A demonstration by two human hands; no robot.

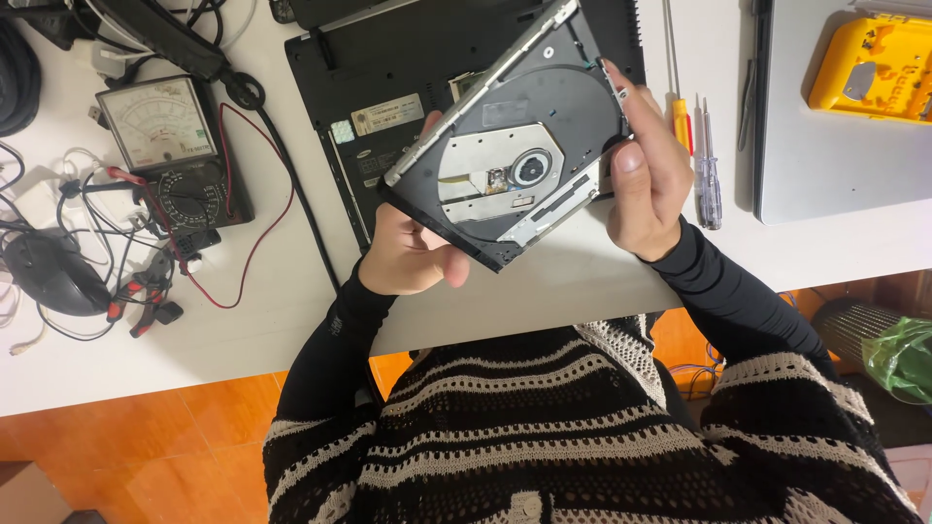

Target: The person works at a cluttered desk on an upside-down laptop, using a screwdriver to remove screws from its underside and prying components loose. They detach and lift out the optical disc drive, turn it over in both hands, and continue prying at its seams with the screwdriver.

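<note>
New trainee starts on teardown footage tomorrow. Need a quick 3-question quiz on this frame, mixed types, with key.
1. True or false: both hands grip the optical drive above the upturned black laptop.
2. Which lies right of the right hand?
A. analog multimeter
B. two screwdrivers
C. black mouse
3. Fill in: the drive's disc tray faces ____ the camera.

Key
1. True: the left hand holds the lower corner, the right hand the far edge.
2. B: the screwdrivers lie there; the multimeter and mouse are at the left.
3. Toward.
</note>
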